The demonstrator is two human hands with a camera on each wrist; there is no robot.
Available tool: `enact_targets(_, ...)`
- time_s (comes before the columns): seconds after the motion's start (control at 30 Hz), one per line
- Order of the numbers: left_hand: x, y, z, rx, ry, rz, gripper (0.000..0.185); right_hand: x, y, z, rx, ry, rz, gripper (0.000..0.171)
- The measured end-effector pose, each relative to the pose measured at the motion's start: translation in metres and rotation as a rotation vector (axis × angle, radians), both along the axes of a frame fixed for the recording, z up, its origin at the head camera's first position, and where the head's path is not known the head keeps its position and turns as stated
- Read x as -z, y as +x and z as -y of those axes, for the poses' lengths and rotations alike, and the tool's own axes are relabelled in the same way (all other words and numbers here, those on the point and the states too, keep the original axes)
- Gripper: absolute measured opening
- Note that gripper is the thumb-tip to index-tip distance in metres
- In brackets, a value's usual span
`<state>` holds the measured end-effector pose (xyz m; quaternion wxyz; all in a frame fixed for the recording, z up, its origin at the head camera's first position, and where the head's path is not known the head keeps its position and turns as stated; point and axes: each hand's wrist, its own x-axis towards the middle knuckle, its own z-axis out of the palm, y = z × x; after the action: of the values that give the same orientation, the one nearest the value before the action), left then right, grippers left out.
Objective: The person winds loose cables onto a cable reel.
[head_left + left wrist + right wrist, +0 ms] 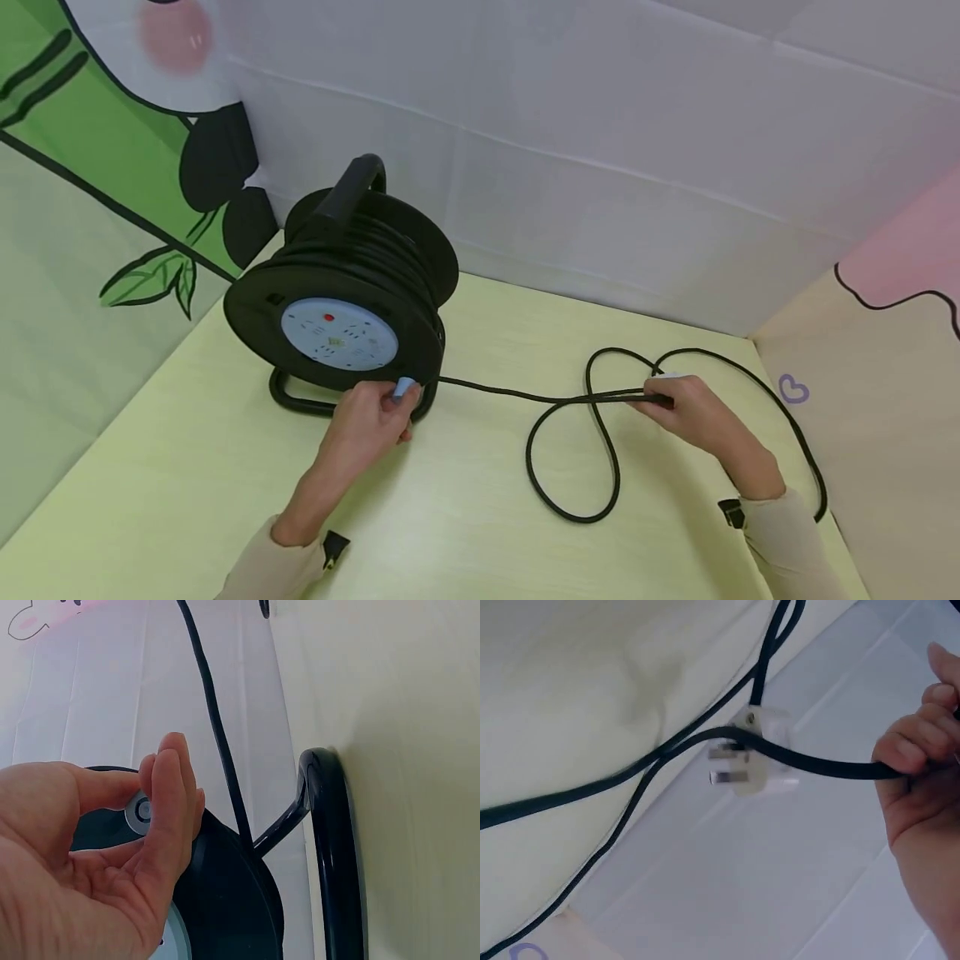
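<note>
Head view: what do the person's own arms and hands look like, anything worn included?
The left hand and right hand are both bare, without gloves. A plain cream fabric sleeve ends short of the left; a matching cream sleeve ends short of the right. A small black fitting shows beside each sleeve.

A black cable reel (339,321) stands upright just beyond the left fingers (169,806), which pinch its light-blue knob (403,388); its dark cable (510,391) runs, loosely looped, into the right fingers (911,746), a white pronged plug (763,761) near them.
</note>
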<state>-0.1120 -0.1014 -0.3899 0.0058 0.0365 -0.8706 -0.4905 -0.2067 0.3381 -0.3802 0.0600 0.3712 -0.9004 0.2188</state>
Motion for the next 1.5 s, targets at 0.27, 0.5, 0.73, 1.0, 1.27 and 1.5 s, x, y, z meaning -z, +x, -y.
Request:
enact_targets(0.27,0.004,0.001,0.003,-0.003,0.044,0.017,0.033,0.01,-0.003,-0.016,0.189,0.004,-0.105,0.03)
enact_targets(0.5,0.006,-0.001,0.003,0.003,0.068,0.0,0.032,0.026,-0.002,-0.012,0.376,0.021,-0.101,0.02)
enact_targets(0.73,0.007,0.0,0.005,-0.002,0.063,0.018,0.032,0.032,0.006,-0.013,0.549,0.072,0.058,0.017)
enact_targets(1.0,0.009,-0.001,0.006,-0.007,0.085,0.028,0.032,0.038,-0.002,-0.011,0.578,0.068,0.305,0.034)
enact_targets(1.27,0.01,-0.001,0.009,-0.001,0.091,0.041,0.031,0.038,-0.001,-0.009,0.464,0.051,0.218,0.047)
enact_targets(1.5,0.011,-0.001,0.011,0.002,0.091,0.033,0.032,0.039,0.0,-0.007,0.352,0.086,0.133,0.034)
